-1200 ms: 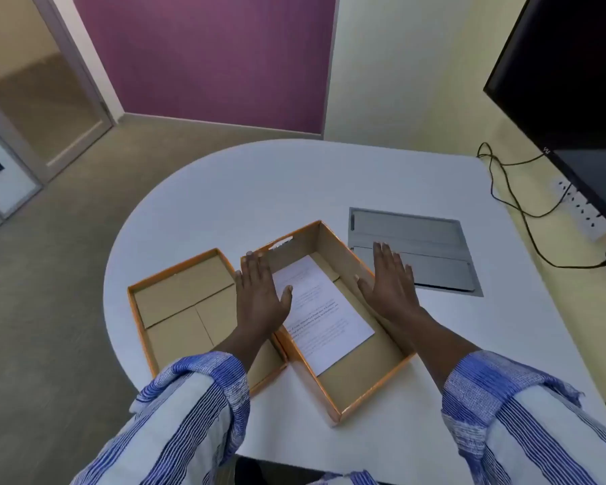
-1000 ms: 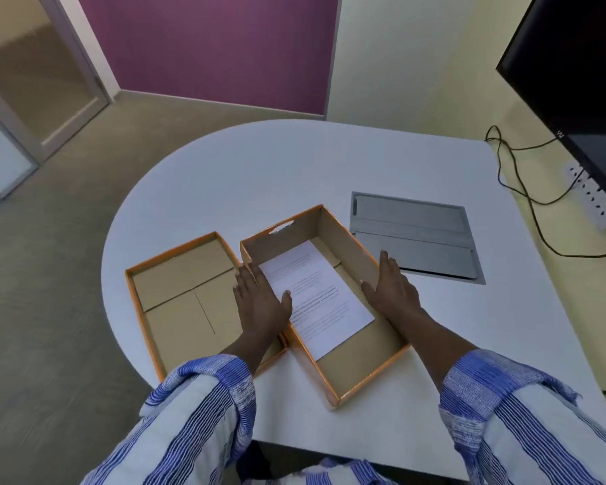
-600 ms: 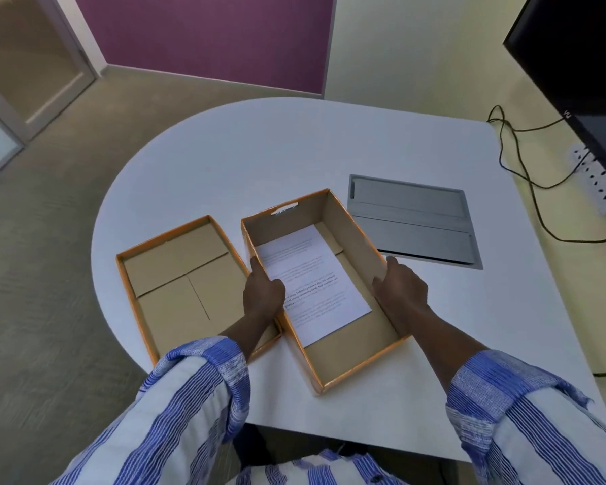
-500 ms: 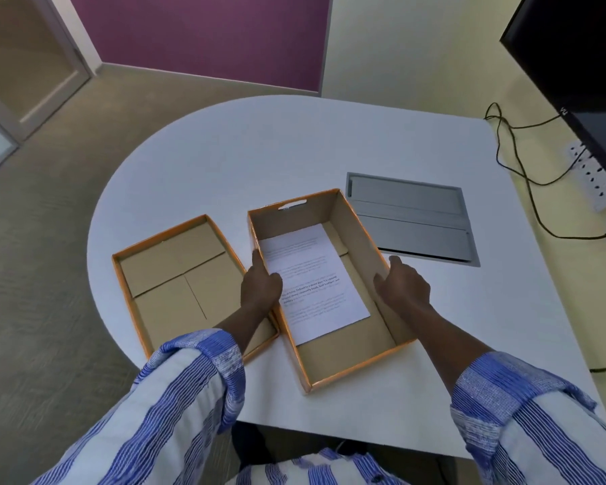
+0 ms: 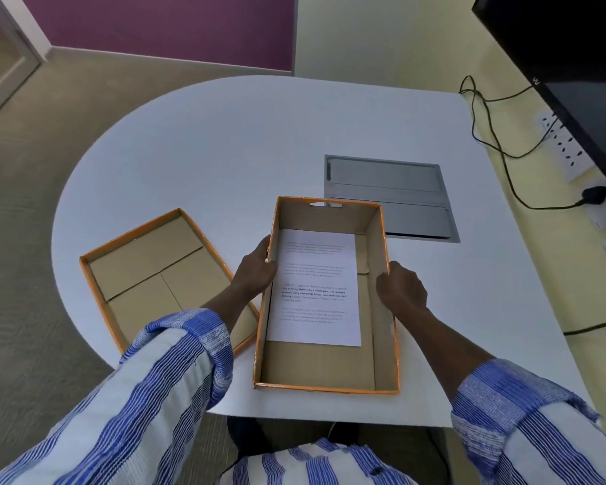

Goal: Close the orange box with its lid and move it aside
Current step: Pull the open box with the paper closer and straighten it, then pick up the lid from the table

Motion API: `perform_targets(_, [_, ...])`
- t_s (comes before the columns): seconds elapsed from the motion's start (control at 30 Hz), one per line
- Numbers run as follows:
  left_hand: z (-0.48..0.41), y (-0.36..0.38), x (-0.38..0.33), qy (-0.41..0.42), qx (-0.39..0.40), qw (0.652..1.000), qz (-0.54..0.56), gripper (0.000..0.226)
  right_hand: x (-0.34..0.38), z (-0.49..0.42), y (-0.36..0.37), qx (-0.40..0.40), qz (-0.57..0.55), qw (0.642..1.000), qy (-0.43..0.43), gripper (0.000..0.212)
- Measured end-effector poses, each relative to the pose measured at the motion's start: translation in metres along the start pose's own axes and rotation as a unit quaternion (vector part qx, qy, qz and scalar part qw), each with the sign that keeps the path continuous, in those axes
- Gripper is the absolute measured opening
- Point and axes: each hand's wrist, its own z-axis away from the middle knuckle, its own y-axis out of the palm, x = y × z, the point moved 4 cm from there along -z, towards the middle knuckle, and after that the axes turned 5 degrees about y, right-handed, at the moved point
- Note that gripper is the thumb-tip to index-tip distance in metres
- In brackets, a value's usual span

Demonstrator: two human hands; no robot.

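Observation:
The orange box (image 5: 315, 369) stands open on the white table near its front edge, squared to me, with a printed white sheet (image 5: 317, 288) lying inside. My left hand (image 5: 256, 271) grips the box's left wall and my right hand (image 5: 401, 287) grips its right wall. The orange lid (image 5: 144, 271) lies upside down on the table to the left of the box, brown inside facing up, partly hidden by my left forearm.
A grey metal hatch (image 5: 389, 190) is set into the table (image 5: 224, 152) just behind the box. Black cables (image 5: 497, 141) and a white power strip (image 5: 567, 148) run along the right wall below a dark screen (image 5: 574, 57).
My hands went from lying flat on the box's walls to gripping them. The box has turned from an angled position to square with me and moved a little away from the lid.

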Motion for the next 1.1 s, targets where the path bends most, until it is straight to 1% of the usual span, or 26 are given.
perform_targets(0.1, [-0.002,0.005,0.005,0.004,0.014,1.000,-0.009,0.064,-0.003,0.004,0.007,0.007,-0.007,1.000,0.009,0.036])
perform_targets(0.17, [-0.004,0.004,0.010,-0.005,0.013,1.000,-0.013,0.063,0.001,0.008,0.007,-0.012,-0.035,0.999,0.005,0.053])
perform_targets(0.23, [-0.003,-0.001,0.014,-0.019,-0.006,1.000,-0.002,0.073,0.009,0.012,0.005,-0.048,-0.042,0.998,-0.011,0.070])
perform_targets(0.27, [-0.002,-0.006,0.017,-0.024,-0.021,0.999,0.006,0.077,0.018,0.015,0.004,-0.066,-0.040,0.997,-0.027,0.076])
perform_targets(0.33, [0.000,-0.018,0.024,-0.031,-0.053,0.998,0.015,0.078,0.038,0.020,0.001,-0.095,-0.051,0.991,-0.076,0.079])
perform_targets(0.4, [0.002,-0.036,0.036,-0.040,-0.090,0.995,0.009,0.075,0.070,0.029,0.000,-0.111,-0.059,0.980,-0.156,0.078])
perform_targets(0.47, [0.007,-0.058,0.053,-0.051,-0.132,0.990,-0.013,0.071,0.109,0.041,0.003,-0.100,-0.069,0.965,-0.234,0.075])
perform_targets(0.57, [0.020,-0.094,0.079,-0.072,-0.220,0.971,-0.055,0.065,0.166,0.066,0.014,-0.063,-0.088,0.941,-0.321,0.075])
perform_targets(0.67, [0.040,-0.127,0.107,-0.102,-0.287,0.949,-0.084,0.062,0.215,0.098,0.035,-0.025,-0.093,0.916,-0.390,0.075])
perform_targets(0.77, [0.064,-0.152,0.137,-0.148,-0.316,0.930,-0.116,0.062,0.252,0.124,0.066,0.024,-0.075,0.899,-0.432,0.077])
perform_targets(0.87, [0.087,-0.168,0.166,-0.215,-0.313,0.914,-0.139,0.068,0.273,0.140,0.103,0.084,-0.039,0.901,-0.424,0.080])
perform_targets(0.93, [0.101,-0.174,0.185,-0.263,-0.307,0.903,-0.146,0.069,0.279,0.146,0.130,0.139,-0.012,0.913,-0.384,0.082])
perform_targets(1.03, [0.118,-0.177,0.209,-0.326,-0.296,0.891,-0.114,0.062,0.274,0.145,0.163,0.206,0.036,0.927,-0.310,0.087])
perform_targets(1.1, [0.123,-0.174,0.224,-0.342,-0.266,0.898,-0.077,0.053,0.267,0.142,0.179,0.229,0.067,0.933,-0.271,0.091])
